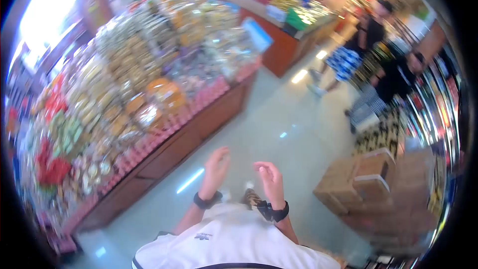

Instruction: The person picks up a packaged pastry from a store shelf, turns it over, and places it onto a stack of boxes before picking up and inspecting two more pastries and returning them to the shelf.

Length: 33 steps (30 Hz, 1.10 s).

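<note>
My left hand (217, 168) is raised in front of my chest, over the floor, with its fingers loosely extended and nothing visible in it. Beside it, a gap away, my right hand (270, 178) has its fingers slightly curved and also appears to hold nothing. Each wrist wears a black band, the left band (207, 201) and the right band (279, 213). Nearest to my left hand is the display counter (194, 137), which neither hand touches. Motion blur softens the fingers.
Clear-wrapped packaged goods (134, 65) are heaped on the counter. Cardboard boxes (373, 174) are stacked on the right. Two people, one in checked shorts (343, 63) and one in a dark top (396, 79), are near the right-hand shelves (433, 94). Shiny floor (279, 114) runs between.
</note>
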Each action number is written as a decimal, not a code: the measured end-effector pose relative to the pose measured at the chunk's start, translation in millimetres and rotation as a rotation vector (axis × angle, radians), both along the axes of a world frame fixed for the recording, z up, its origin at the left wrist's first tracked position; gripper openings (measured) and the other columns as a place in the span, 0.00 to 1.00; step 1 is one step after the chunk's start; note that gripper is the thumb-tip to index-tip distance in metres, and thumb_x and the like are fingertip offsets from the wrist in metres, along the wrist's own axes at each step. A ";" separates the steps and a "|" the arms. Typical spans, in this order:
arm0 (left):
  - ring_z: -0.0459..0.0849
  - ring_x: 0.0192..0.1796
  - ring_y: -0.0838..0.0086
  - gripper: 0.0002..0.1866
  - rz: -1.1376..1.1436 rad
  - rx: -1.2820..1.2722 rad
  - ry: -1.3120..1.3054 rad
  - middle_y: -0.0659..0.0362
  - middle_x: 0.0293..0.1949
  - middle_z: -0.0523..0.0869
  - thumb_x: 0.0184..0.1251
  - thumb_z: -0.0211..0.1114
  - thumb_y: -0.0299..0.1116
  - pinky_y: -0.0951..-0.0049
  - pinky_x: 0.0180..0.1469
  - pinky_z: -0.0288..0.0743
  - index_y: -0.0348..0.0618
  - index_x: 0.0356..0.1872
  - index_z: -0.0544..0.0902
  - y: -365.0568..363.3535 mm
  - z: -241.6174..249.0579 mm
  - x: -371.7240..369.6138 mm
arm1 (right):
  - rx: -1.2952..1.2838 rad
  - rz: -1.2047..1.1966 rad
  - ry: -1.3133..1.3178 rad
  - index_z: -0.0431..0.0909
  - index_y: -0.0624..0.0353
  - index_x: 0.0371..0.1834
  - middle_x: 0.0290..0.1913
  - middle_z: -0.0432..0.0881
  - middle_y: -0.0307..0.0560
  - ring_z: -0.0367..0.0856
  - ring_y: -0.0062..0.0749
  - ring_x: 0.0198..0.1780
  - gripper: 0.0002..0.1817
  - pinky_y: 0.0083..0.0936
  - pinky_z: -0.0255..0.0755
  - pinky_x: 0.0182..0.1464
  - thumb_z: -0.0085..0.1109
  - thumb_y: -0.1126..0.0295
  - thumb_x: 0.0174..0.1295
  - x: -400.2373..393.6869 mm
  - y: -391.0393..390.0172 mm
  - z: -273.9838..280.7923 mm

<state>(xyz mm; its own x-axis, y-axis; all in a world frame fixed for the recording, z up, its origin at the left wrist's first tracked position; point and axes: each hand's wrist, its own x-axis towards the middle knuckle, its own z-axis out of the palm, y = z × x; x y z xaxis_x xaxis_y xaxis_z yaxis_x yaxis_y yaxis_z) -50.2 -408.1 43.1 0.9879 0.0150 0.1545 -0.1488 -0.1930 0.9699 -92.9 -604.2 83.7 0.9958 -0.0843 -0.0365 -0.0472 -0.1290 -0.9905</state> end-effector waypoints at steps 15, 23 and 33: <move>0.81 0.54 0.71 0.16 0.585 0.050 0.073 0.55 0.55 0.83 0.69 0.60 0.26 0.72 0.57 0.73 0.36 0.56 0.77 73.1 20.0 50.7 | 0.084 0.640 0.054 0.78 0.65 0.50 0.47 0.83 0.42 0.79 0.23 0.48 0.11 0.21 0.71 0.53 0.48 0.75 0.70 197.3 105.1 -10.4; 0.81 0.54 0.71 0.16 0.745 0.068 0.058 0.54 0.55 0.83 0.69 0.60 0.26 0.71 0.56 0.74 0.35 0.56 0.77 82.8 20.1 118.9 | 0.202 0.704 0.017 0.77 0.65 0.50 0.47 0.83 0.44 0.79 0.24 0.47 0.11 0.22 0.71 0.53 0.50 0.73 0.70 300.0 124.1 -12.5; 0.81 0.55 0.68 0.15 0.815 0.089 0.064 0.52 0.61 0.78 0.68 0.61 0.26 0.71 0.55 0.75 0.35 0.54 0.77 99.8 12.1 172.7 | 0.256 0.783 0.122 0.77 0.64 0.50 0.46 0.81 0.41 0.79 0.24 0.47 0.11 0.22 0.71 0.53 0.51 0.73 0.70 380.3 153.7 -71.1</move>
<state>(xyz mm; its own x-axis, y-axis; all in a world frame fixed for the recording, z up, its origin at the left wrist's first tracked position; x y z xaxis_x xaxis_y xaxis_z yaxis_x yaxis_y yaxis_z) 122.5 -308.3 55.2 0.6789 0.7221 0.1329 0.1262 -0.2931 0.9477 287.4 -450.6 12.6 0.7507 0.6567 -0.0719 -0.1463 0.0591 -0.9875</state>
